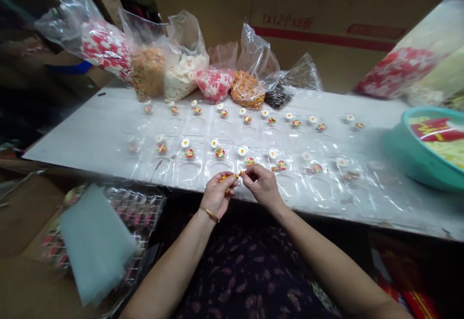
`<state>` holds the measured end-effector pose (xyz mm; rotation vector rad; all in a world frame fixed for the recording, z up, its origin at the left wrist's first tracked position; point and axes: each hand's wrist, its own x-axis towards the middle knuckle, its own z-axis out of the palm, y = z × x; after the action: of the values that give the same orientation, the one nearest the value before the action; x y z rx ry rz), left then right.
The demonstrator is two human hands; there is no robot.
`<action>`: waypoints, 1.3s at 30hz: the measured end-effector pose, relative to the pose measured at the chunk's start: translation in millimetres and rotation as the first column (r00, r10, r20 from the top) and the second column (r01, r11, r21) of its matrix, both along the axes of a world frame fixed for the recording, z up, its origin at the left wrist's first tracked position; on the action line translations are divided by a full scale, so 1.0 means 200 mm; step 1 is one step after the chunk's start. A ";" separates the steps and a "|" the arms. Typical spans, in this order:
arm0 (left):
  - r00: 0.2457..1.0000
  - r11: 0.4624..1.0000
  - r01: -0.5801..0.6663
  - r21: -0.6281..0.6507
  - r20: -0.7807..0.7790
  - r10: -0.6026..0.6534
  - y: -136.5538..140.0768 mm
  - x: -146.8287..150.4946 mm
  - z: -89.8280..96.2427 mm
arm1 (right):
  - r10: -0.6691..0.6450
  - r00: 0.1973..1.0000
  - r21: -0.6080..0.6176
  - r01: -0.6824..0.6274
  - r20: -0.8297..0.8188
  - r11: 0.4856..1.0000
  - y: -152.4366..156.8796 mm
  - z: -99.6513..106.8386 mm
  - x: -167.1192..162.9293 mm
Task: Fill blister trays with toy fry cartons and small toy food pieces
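While both hands meet just in front of the desk [90,130] edge, the left hand [216,195] is curled shut around a small bunch of orange pieces [227,178], and the right hand [264,183] pinches the tip of one piece [239,173] between thumb and forefinger, its grip closed on it. Pieces sit at the near edge of the desk, over the front row of clear plastic trays [217,164]. Each tray pocket already carries a white piece and a red-green piece; larger lower pockets look bare. Judgement: the step is parting one piece from the bunch. To do it well, keep the left hand's hold loose enough that only one slides free, pull straight out rather than twisting, and stay low over the trays so a dropped piece lands in reach. Thin trays look light and could shift if nudged, so the wrists should stay off them. Bags of sorted stock [181,75] stand along the far edge, well apart from the hands; a teal basin [406,154] sits at right. A gold bangle [209,213] rides the left wrist.
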<state>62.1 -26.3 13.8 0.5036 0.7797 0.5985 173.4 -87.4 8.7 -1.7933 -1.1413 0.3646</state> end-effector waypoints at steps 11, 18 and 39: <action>0.979 0.975 -0.201 -0.093 0.017 0.203 0.07 -0.17 0.05 | -0.120 0.918 -0.153 0.189 0.378 0.970 0.06 -0.02 0.18; 0.986 0.980 -0.151 -0.129 0.047 0.158 0.07 -0.21 0.06 | 0.203 0.777 -0.475 0.138 0.595 0.869 0.14 -0.04 0.11; 0.990 0.982 -0.131 -0.135 0.040 0.138 0.09 -0.19 0.03 | 0.390 0.736 -0.518 -0.063 0.553 0.853 0.18 0.00 0.18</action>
<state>24.8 -8.6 20.7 0.3150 0.8046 0.6774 208.8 -51.2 9.2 -2.2990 -1.9153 0.1679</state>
